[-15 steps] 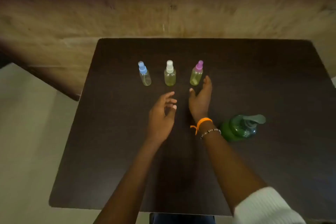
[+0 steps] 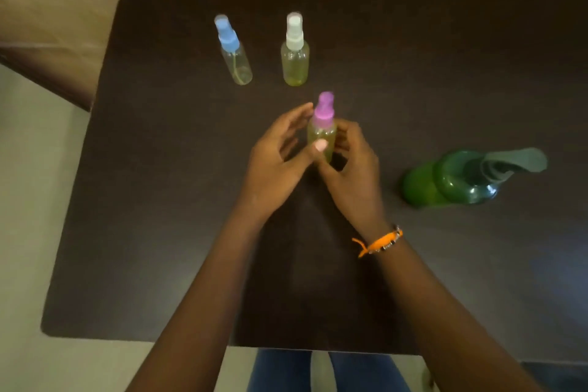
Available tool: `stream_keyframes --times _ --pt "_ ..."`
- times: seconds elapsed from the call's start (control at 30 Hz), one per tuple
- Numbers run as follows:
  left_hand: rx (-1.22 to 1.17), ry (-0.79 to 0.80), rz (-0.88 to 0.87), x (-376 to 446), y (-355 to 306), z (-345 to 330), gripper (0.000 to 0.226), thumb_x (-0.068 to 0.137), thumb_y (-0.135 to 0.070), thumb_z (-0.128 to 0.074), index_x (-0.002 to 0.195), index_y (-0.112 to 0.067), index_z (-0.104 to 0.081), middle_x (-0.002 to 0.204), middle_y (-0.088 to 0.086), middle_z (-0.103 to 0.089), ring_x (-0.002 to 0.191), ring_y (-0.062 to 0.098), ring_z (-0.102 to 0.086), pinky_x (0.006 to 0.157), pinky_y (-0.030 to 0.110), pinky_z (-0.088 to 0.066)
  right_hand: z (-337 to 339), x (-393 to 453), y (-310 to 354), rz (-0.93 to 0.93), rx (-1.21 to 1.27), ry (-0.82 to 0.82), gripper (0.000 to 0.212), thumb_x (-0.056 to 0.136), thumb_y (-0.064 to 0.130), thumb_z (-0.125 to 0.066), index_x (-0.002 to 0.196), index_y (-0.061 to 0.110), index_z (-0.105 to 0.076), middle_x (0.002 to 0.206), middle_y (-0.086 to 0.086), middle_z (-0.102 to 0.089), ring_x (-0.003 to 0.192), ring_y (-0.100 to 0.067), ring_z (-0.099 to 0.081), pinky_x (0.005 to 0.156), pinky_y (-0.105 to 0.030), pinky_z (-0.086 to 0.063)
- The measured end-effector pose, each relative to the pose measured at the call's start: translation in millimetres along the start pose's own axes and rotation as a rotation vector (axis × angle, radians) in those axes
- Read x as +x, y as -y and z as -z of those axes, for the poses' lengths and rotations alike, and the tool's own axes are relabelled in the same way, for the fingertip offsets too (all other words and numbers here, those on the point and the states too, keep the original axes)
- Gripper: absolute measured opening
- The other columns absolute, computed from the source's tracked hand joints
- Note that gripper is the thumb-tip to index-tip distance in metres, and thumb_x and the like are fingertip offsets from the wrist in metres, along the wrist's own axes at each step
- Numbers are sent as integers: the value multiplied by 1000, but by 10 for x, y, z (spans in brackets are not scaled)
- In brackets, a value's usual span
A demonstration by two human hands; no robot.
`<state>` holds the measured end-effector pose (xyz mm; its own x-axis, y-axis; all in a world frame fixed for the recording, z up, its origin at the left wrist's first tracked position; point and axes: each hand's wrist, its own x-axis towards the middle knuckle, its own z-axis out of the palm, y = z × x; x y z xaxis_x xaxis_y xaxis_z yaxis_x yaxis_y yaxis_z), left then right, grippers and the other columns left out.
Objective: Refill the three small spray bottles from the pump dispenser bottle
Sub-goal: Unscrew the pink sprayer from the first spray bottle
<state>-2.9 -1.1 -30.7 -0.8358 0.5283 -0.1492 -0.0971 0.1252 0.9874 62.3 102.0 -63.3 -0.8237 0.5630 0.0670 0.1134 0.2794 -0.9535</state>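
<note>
The purple-capped spray bottle (image 2: 321,132), holding yellowish liquid, stands upright at the table's middle between my hands. My right hand (image 2: 354,175) grips its body from the right with curled fingers. My left hand (image 2: 273,162) is on its left: the thumb touches the bottle's front, and the fingers are relaxed and reach up beside the purple cap. Farther back stand the blue-capped spray bottle (image 2: 236,56), almost empty, and the white-capped spray bottle (image 2: 295,56) with yellowish liquid. The green pump dispenser bottle (image 2: 445,183) stands to the right, its grey spout pointing right.
Everything stands on a dark brown table (image 2: 152,232). A tan wall runs behind it and pale floor lies to the left. An orange bracelet (image 2: 380,243) is on my right wrist. My jeans show below the near table edge.
The purple-capped bottle has come out of the back row toward me, gripped by my right hand. My left hand has closed in on it. The camera has tilted down and nearer.
</note>
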Motion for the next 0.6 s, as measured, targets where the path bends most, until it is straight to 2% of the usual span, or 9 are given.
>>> stream_keyframes --times 0.07,0.17,0.23,0.3,0.37,0.43,0.6 --pt "-7 19 -7 -90 74 -42 41 78 -13 -69 114 -26 -57 113 -10 -64 106 5 -62 92 30 -51 42 -192 -39 38 -57 73 39 76 15 -71 112 8 -58 104 3 -64 93 -5 -61 80 -17 -48" --pt "-11 6 -33 -213 160 -94 33 81 -3 -68 112 -13 -61 105 -10 -67 97 2 -65 84 21 -52 118 -371 -119 110 -140 127 48 75 13 -77 119 8 -58 108 3 -61 94 -5 -60 82 -18 -50" --pt "-14 -16 -66 -263 182 -92 30 81 -4 -68 107 -15 -63 96 -10 -69 93 1 -65 82 19 -52 196 -438 -129 156 -160 162 52 79 7 -74 127 6 -54 111 2 -57 95 -7 -61 84 -18 -51" --pt "2 -40 -102 -299 185 -84 29 77 -9 -70 102 -24 -64 92 -12 -70 92 3 -66 84 23 -52 274 -477 -90 193 -135 148 47 85 6 -63 131 6 -51 113 -1 -56 93 -8 -61 83 -16 -51" --pt "105 -20 -155 -314 183 -93 33 74 -15 -72 103 -29 -63 97 -11 -70 96 6 -66 89 29 -53 324 -482 -38 256 -163 96 34 90 10 -57 124 6 -56 110 -3 -59 88 -9 -61 77 -17 -51" --pt "224 21 -220 -337 173 -109 37 73 -18 -72 106 -31 -62 102 -11 -69 99 6 -65 90 31 -53 355 -465 9 310 -253 61 22 94 20 -56 111 7 -59 102 -2 -60 83 -10 -58 70 -25 -50" --pt "312 34 -267 -402 175 -133 49 67 -12 -75 114 -18 -63 107 -6 -69 100 3 -65 93 30 -51 399 -429 41 388 -494 37 34 90 45 -48 92 13 -57 84 6 -53 71 -9 -50 58 -31 -43"
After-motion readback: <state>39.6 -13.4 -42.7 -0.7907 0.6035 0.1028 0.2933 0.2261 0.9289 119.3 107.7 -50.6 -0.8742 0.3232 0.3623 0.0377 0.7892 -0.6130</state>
